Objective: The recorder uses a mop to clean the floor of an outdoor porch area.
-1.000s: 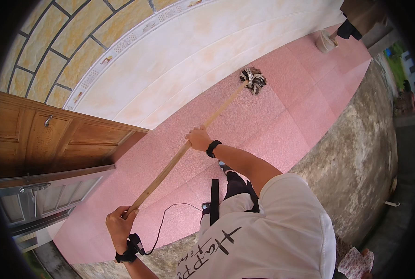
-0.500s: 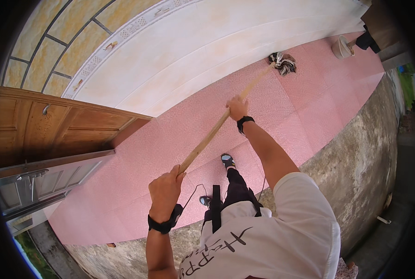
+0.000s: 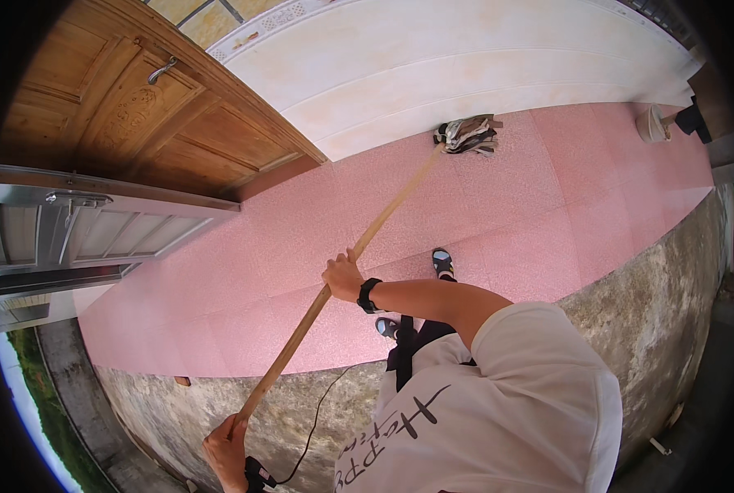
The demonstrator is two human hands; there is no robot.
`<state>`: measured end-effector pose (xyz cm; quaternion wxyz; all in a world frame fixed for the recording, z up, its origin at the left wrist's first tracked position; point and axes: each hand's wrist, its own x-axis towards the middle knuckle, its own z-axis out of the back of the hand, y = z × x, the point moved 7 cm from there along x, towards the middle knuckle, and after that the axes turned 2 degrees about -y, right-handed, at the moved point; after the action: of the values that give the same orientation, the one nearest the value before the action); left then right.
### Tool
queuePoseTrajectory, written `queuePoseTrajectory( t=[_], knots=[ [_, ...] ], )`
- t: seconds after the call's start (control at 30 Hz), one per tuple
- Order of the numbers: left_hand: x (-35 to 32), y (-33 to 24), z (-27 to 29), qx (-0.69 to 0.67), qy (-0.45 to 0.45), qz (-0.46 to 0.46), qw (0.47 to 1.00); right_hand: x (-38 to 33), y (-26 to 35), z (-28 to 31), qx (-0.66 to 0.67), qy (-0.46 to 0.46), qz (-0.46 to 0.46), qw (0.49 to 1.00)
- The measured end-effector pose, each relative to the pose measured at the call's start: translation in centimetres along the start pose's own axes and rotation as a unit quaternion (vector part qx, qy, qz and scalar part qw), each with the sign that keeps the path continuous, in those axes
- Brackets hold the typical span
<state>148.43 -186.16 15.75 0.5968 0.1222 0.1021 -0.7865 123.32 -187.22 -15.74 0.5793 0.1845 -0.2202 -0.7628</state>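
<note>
A mop with a long wooden handle (image 3: 289, 349) runs slantwise across the view. My left hand (image 3: 225, 453) is closed round the handle's near end at the lower left. Farther up, about mid-handle, my right hand (image 3: 344, 276) wraps round the wood. The mop head (image 3: 472, 135), a bundle of dark, white and brown cloth strips, lies on the pink floor (image 3: 498, 197) close to the foot of the white wall. Its strips trail to the right.
A wooden door (image 3: 128, 107) and a metal-framed door (image 3: 96, 226) stand at the left. The white tiled wall (image 3: 465, 74) borders the far side. A pale bucket (image 3: 653, 125) sits at the far right. Rough stained concrete (image 3: 654, 279) edges the pink floor. My sandalled foot (image 3: 442, 261) stands near the handle.
The mop head has moved left along the wall toward the wooden door, its strips now stretched out to the right. Both hands have shifted left and nearer with the handle. The view has turned.
</note>
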Motion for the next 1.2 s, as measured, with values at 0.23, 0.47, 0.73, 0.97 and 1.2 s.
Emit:
queuePoseTrajectory(
  t=[0.23, 0.47, 0.73, 0.97, 1.2],
  knots=[
    [-15.7, 12.8, 4.2, 0.184, -0.125, 0.096, 0.97, -4.0, 21.6, -7.1, 0.087, 0.132, 0.187, 0.97],
    [-20.1, 15.6, 4.9, 0.145, -0.179, 0.217, 0.949, -4.1, 28.6, -11.2, 0.137, 0.117, 0.384, 0.905],
    [-11.0, 16.8, 14.5, 0.135, -0.228, 0.085, 0.961, 0.7, 26.2, -1.7, 0.199, 0.121, 0.311, 0.921],
    [4.9, 2.8, 13.5, 0.146, -0.168, -0.151, 0.963, 3.5, 8.2, 4.6, 0.154, 0.134, 0.141, 0.969],
    [16.3, -19.1, 1.4, 0.023, -0.143, -0.311, 0.939, 1.2, -19.5, 10.6, -0.004, 0.07, -0.06, 0.996]
  ],
)
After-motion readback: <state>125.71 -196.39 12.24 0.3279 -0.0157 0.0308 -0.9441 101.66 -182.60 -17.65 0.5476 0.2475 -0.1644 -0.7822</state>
